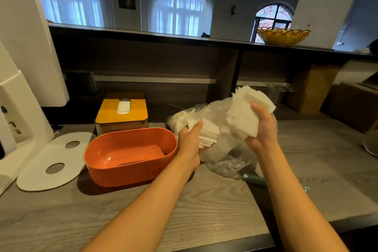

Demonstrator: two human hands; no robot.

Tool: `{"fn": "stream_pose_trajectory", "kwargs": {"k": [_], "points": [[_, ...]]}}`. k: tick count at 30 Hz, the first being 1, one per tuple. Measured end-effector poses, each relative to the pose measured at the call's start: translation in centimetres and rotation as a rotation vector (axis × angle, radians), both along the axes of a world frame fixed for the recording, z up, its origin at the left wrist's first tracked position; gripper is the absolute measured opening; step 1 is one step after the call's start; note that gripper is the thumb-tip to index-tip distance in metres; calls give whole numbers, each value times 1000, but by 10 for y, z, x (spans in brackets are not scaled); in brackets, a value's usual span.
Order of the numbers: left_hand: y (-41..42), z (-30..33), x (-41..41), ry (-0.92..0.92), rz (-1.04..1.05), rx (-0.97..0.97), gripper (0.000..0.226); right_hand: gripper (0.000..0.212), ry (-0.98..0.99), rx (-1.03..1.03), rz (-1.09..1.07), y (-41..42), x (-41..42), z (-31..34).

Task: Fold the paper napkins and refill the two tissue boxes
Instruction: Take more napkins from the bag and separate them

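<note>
Both hands are up over the wooden counter [204, 206], just right of the orange box [131, 155], which sits open with its hollow facing up. The right hand [262, 127] clutches a thick white stack of napkins [248, 110], fingers wrapped around it, lifted above the clear plastic bag [227, 157]. The left hand [189, 145] grips the bag's near side, thumb pressed on more napkins inside it. Behind the orange box stands the yellow-lidded box [122, 111], a white tissue showing in its slot. Left of the orange box lies a white oval lid [51, 161] with two holes.
</note>
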State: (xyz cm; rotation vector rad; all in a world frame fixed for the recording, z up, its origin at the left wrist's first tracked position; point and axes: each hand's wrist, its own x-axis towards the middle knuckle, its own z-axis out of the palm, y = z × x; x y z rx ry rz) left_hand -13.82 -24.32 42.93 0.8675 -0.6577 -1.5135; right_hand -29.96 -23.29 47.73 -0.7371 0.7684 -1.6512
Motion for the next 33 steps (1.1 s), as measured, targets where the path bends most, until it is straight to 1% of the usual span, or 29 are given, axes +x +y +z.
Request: {"fn": "stream_pose_trajectory", "kwargs": {"k": [1,3,5,8,9,11,14,16,18,20,23,25,28,33], "points": [[0,1,0,42,18,17,16,37,-10,-55,57,1,-4,1],[-2,2,-1,131,32,63,25,49,50,-116,202,4,-5,2],[-3,2,-1,195,37,85,37,53,216,-128,289,6,0,2],[-3,3,-3,234,25,84,40,71,501,-129,286,6,9,-1],[-2,3,-3,234,23,82,41,70,573,-123,266,6,11,-3],[-1,4,-3,233,14,85,42,59,675,-112,216,6,17,-6],[0,5,-3,252,-35,66,45,43,746,-104,101,3,21,-10],[1,6,-4,250,-49,51,44,29,757,-109,35,0,22,-11],[1,6,-4,254,-76,39,40,22,752,-112,-19,-1,22,-11],[3,8,-3,258,-75,34,32,22,687,-124,-51,-1,20,-8],[2,8,0,281,-47,19,27,26,521,-127,-41,-2,12,-3],[4,8,1,265,-35,16,25,28,476,-119,-30,-3,8,-1],[2,7,1,255,-25,27,28,35,428,-99,-22,-4,6,-2],[6,8,0,302,-37,18,30,21,374,-70,-59,-5,12,-1]]}}
